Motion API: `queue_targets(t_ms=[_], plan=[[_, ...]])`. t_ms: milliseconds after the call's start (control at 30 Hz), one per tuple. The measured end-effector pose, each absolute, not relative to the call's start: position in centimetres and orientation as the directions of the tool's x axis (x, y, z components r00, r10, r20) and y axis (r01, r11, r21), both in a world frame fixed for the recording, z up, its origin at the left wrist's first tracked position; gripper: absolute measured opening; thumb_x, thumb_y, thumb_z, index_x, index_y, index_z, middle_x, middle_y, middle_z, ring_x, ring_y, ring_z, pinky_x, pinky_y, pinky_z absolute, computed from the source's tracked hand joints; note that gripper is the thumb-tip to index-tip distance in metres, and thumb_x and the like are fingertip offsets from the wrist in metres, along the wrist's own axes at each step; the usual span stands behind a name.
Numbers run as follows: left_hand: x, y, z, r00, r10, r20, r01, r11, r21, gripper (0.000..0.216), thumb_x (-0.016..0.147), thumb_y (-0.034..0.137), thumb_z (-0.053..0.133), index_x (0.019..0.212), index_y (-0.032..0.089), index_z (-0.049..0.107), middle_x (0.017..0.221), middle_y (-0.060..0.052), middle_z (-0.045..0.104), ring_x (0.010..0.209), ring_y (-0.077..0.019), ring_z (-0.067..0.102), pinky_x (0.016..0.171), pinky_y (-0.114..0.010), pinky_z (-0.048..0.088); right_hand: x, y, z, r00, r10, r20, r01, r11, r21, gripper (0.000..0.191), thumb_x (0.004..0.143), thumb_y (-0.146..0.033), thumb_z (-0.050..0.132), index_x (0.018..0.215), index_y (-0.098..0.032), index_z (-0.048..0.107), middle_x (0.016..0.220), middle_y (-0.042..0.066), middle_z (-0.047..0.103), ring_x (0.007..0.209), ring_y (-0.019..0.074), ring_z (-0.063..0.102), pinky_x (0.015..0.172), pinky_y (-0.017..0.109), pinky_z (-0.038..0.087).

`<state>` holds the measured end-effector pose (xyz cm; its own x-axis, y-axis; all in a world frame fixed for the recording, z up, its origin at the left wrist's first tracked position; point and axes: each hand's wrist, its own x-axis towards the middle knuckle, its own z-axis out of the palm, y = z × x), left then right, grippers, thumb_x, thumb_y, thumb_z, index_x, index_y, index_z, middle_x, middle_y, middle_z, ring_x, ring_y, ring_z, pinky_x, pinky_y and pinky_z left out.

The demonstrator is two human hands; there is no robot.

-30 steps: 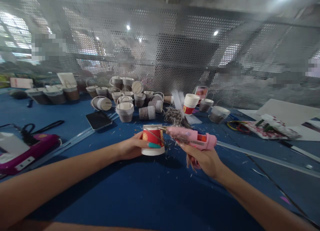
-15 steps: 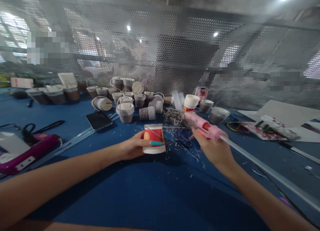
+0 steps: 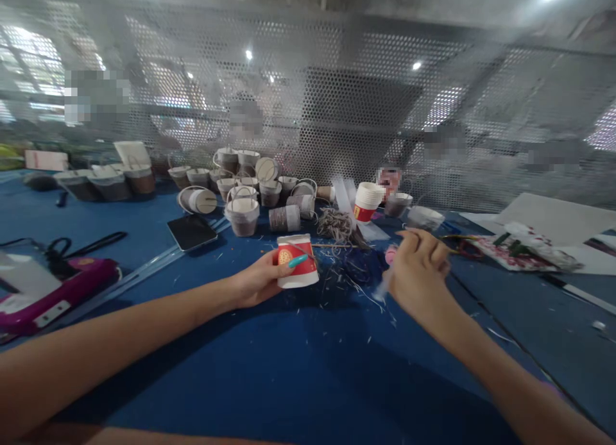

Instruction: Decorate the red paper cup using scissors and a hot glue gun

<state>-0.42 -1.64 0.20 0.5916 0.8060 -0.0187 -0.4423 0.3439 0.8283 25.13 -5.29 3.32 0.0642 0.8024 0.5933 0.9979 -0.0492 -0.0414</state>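
My left hand [image 3: 257, 279] is closed around a red and white paper cup [image 3: 297, 279], thumb across its front. The cup is tilted slightly, and a strand of twine [image 3: 304, 250] crosses its red band. To the right, my right hand [image 3: 418, 272] has curled fingers around a pink hot glue gun [image 3: 391, 254], mostly hidden behind the hand. Its clear glue stick [image 3: 382, 287] pokes out blurred, down and to the left. Between the hands and farther back lies a tangled bundle of grey twine [image 3: 335, 223], with loose bits scattered on the blue table [image 3: 289, 368].
Several twine-wrapped little buckets [image 3: 242, 215] stand or lie at the back. A stack of paper cups [image 3: 367, 203] is behind the twine. On the left are a phone [image 3: 191, 232] and a purple power strip [image 3: 91, 283]; on the right, a white-and-red bundle [image 3: 524, 249].
My right hand has turned the glue gun away from the cup, so its glue stick now points down-left instead of toward my right forearm. The left hand keeps the cup, raised and tilted slightly.
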Motion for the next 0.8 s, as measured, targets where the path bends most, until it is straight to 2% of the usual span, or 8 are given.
queue_targets(t_ms=[133,233,333,433,500,600,667,800], plan=[[-0.4,-1.5,-0.1,0.555,0.831,-0.050,-0.447,0.349,0.823,0.054,0.057,0.029,0.085,0.103,0.010,0.063,0.097,-0.010,0.072,0.088,-0.0192,0.067,0.090,-0.035,0.046,23.0,-6.6,3.0,-0.258,0.745,0.615,0.804,0.519,-0.290,0.059,0.059,0.000,0.046,0.116,-0.014,0.041,0.132,0.018,0.041,0.124,0.0310,0.036,0.103,0.053,0.030],[-0.3,-1.4,-0.3,0.573,0.820,-0.020,-0.460,0.342,0.819,0.052,0.058,0.032,0.084,0.102,0.012,0.064,0.097,-0.009,0.072,0.087,-0.0195,0.067,0.087,-0.035,0.048,22.3,-7.9,3.3,-0.478,0.721,0.501,0.438,0.690,-0.576,0.064,0.059,-0.002,0.044,0.119,-0.023,0.040,0.141,0.010,0.035,0.132,0.0252,0.031,0.108,0.048,0.028],[-0.3,-1.4,-0.4,0.613,0.789,0.045,-0.464,0.314,0.829,0.054,0.059,0.035,0.083,0.104,0.012,0.065,0.097,-0.010,0.072,0.088,-0.0199,0.067,0.086,-0.034,0.048,22.2,-8.8,3.6,-0.548,0.689,0.474,0.179,0.650,-0.738,0.059,0.069,-0.010,0.049,0.124,-0.027,0.039,0.147,0.005,0.030,0.137,0.0241,0.026,0.110,0.047,0.025],[-0.4,-1.5,-0.4,0.645,0.759,0.093,-0.442,0.271,0.855,0.056,0.059,0.037,0.082,0.106,0.012,0.064,0.097,-0.010,0.072,0.087,-0.0190,0.067,0.084,-0.031,0.048,22.2,-9.1,3.8,-0.574,0.682,0.454,0.160,0.637,-0.754,0.047,0.074,-0.012,0.051,0.118,-0.028,0.047,0.145,0.003,0.038,0.132,0.0239,0.032,0.109,0.047,0.025],[-0.4,-1.6,-0.3,0.669,0.737,0.095,-0.415,0.265,0.870,0.055,0.059,0.039,0.081,0.104,0.012,0.065,0.096,-0.010,0.072,0.086,-0.0183,0.067,0.082,-0.029,0.048,22.0,-9.0,3.8,-0.611,0.676,0.412,0.164,0.617,-0.770,0.041,0.074,-0.012,0.050,0.112,-0.026,0.052,0.141,0.003,0.045,0.121,0.0230,0.045,0.103,0.045,0.032],[-0.5,-1.8,0.0,0.697,0.709,0.104,-0.404,0.269,0.874,0.056,0.055,0.042,0.082,0.100,0.013,0.067,0.095,-0.008,0.072,0.088,-0.0172,0.067,0.082,-0.027,0.048,21.7,-8.8,3.6,-0.651,0.667,0.363,0.118,0.561,-0.819,0.034,0.071,-0.009,0.049,0.101,-0.023,0.056,0.134,0.005,0.053,0.086,0.0152,0.057,0.084,0.038,0.044],[-0.6,-1.9,0.1,0.704,0.703,0.100,-0.398,0.274,0.875,0.060,0.053,0.043,0.083,0.102,0.013,0.067,0.097,-0.007,0.072,0.090,-0.0172,0.067,0.084,-0.027,0.048,21.5,-8.6,3.4,-0.650,0.687,0.323,0.094,0.495,-0.864,0.035,0.068,-0.005,0.048,0.098,-0.023,0.054,0.133,0.005,0.053,0.068,0.0096,0.053,0.070,0.032,0.047],[-0.7,-2.0,0.1,0.709,0.702,0.070,-0.377,0.292,0.879,0.067,0.050,0.046,0.083,0.106,0.014,0.065,0.098,-0.009,0.072,0.091,-0.0189,0.067,0.083,-0.029,0.048,21.3,-8.5,2.9,-0.628,0.728,0.274,0.042,0.383,-0.923,0.042,0.063,0.000,0.046,0.098,-0.024,0.050,0.139,0.004,0.046,0.061,0.0055,0.046,0.057,0.025,0.043]])
